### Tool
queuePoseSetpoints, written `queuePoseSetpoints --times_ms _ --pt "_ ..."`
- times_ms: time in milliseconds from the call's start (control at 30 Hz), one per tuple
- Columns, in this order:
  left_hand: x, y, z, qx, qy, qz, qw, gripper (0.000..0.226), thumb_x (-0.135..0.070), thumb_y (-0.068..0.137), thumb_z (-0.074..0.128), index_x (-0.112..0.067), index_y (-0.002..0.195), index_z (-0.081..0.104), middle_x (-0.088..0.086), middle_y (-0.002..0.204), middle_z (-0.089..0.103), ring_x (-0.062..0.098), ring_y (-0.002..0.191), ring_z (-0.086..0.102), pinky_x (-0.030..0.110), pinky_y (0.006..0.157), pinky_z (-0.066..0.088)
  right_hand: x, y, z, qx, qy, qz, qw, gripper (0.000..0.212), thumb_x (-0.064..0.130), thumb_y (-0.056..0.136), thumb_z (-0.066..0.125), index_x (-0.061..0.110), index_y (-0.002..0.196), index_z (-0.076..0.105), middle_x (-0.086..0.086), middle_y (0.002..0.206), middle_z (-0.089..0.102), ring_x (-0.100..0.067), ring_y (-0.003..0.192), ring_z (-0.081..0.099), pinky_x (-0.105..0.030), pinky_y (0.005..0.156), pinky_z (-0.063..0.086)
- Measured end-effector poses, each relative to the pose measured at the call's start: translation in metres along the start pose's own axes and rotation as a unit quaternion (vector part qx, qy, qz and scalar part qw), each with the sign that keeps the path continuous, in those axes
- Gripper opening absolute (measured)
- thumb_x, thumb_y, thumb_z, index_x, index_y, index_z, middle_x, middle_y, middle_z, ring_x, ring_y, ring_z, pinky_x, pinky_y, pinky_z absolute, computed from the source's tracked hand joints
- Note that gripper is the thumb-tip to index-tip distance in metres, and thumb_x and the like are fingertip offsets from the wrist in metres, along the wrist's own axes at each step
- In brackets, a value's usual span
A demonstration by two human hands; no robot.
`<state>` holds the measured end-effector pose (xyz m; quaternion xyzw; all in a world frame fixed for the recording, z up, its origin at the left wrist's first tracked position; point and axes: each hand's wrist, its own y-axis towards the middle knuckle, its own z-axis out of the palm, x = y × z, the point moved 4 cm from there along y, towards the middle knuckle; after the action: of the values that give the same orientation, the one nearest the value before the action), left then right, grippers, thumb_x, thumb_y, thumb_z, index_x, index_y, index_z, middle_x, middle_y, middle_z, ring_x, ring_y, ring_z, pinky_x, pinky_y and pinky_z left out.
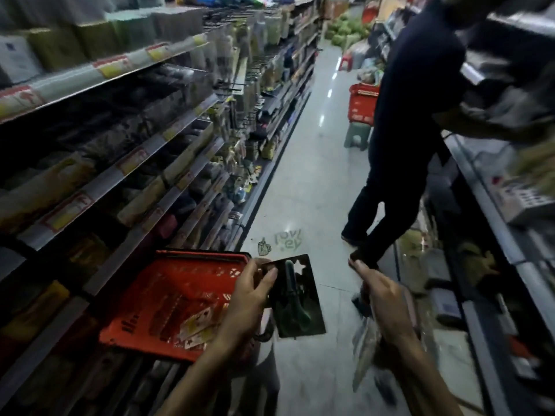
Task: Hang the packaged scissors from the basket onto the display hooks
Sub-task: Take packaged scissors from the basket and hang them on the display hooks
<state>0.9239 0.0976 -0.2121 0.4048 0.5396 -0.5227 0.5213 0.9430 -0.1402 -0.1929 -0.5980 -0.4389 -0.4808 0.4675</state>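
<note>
So, the packaged scissors [295,298] are out of the basket but not hung yet. It's a flat, dark, glossy card with a star-shaped cutout near the top and dark-handled scissors on it. The left hand [250,295] pinches the card's left edge between thumb and fingertips, low over the shiny aisle floor. Just left sits the red basket [168,283], ribbed plastic with slotted walls, a few pale packets [196,328] in the bottom, so more to go, I'd guess. The right hand [387,298] is curled round some clear packets [365,352], too blurry to name. The wire display hooks [240,82] are far up the left shelving.
</note>
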Motion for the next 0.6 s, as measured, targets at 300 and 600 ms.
queuePoseSetpoints --times_ms 300,600 --pt "-0.017 -0.052 0.148 0.191 0.034 -0.001 0.981 0.013 -0.015 0.108 0.054 -0.008 0.114 0.062 0.006 0.102 0.078 0.027 0.098 0.075 0.046 0.083 0.065 -0.003 -0.076 -0.139 -0.070 0.121 0.002 0.990 0.019 0.008 0.104 0.055 0.016 0.114 0.069 -0.005 0.082 0.073 -0.014 0.062 0.067 -0.022 0.053 0.051" --pt "-0.020 -0.085 0.244 0.362 0.095 0.030 0.927 0.014 -0.020 0.108 0.058 -0.011 0.113 0.067 0.011 0.110 0.075 0.029 0.101 0.072 0.048 0.083 0.060 0.012 -0.134 -0.218 -0.336 0.020 -0.070 0.939 0.027 0.035 0.098 0.068 0.013 0.083 0.073 0.009 0.055 0.057 -0.002 0.046 0.046 -0.015 0.048 0.034"
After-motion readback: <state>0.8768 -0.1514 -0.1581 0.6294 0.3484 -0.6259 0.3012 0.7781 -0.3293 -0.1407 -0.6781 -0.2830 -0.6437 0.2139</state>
